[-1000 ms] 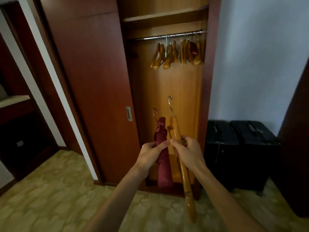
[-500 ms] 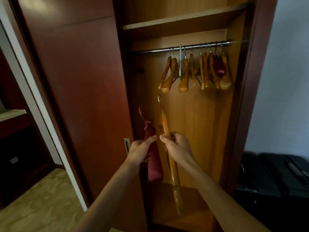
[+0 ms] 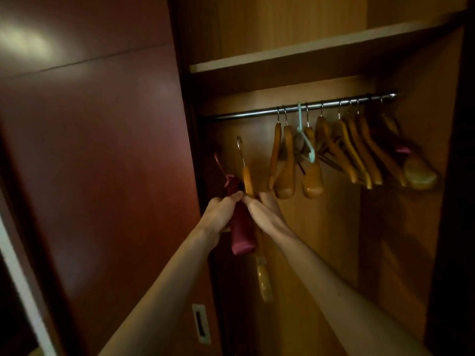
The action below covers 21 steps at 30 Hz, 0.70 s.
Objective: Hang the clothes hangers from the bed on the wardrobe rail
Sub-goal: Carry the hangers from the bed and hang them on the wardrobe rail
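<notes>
My left hand [image 3: 223, 210] grips a dark red padded hanger [image 3: 241, 227] with a pink hook, held upright. Beside it my right hand [image 3: 264, 208] grips a wooden hanger [image 3: 248, 179] with a metal hook pointing up; its lower arm hangs down below my hands. Both hooks are below and left of the chrome wardrobe rail [image 3: 244, 114], not touching it. Several wooden hangers [image 3: 284, 163] and one pale green plastic hanger [image 3: 307, 142] hang on the rail to the right.
The sliding wardrobe door [image 3: 102, 163] fills the left, with a recessed handle [image 3: 201, 323] low down. A shelf [image 3: 308, 51] runs above the rail. The rail's left stretch is bare. The wardrobe's right side wall [image 3: 449, 201] is dark.
I have stepped closer to the wardrobe. Both hands have lifted the two hangers up toward the left part of the rail.
</notes>
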### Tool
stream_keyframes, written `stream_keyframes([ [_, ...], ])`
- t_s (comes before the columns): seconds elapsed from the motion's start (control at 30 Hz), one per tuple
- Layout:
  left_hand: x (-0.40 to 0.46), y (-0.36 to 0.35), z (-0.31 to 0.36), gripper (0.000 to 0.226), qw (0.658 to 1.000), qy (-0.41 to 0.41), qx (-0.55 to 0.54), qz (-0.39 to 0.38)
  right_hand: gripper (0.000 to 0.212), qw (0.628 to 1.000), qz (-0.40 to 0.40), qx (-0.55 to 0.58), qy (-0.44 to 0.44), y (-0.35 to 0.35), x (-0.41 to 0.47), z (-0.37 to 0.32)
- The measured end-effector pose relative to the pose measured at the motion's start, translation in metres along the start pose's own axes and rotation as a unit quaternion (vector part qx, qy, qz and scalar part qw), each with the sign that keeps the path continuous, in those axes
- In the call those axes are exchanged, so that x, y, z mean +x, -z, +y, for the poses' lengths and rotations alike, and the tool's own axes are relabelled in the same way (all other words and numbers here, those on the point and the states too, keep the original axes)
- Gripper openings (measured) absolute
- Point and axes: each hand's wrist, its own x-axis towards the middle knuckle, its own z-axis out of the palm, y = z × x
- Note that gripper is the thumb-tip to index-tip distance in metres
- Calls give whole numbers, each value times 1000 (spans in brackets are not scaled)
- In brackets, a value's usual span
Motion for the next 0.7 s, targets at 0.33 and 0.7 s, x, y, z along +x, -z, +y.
stream_keyframes([
  [0.33, 149, -5, 65, 41, 999, -19, -26, -17, 28, 996, 86, -14, -9, 5, 140, -49],
  [0.7, 217, -31, 122, 22, 996, -39, 69, -44, 36, 989, 127, -65, -35, 43, 215, -71],
])
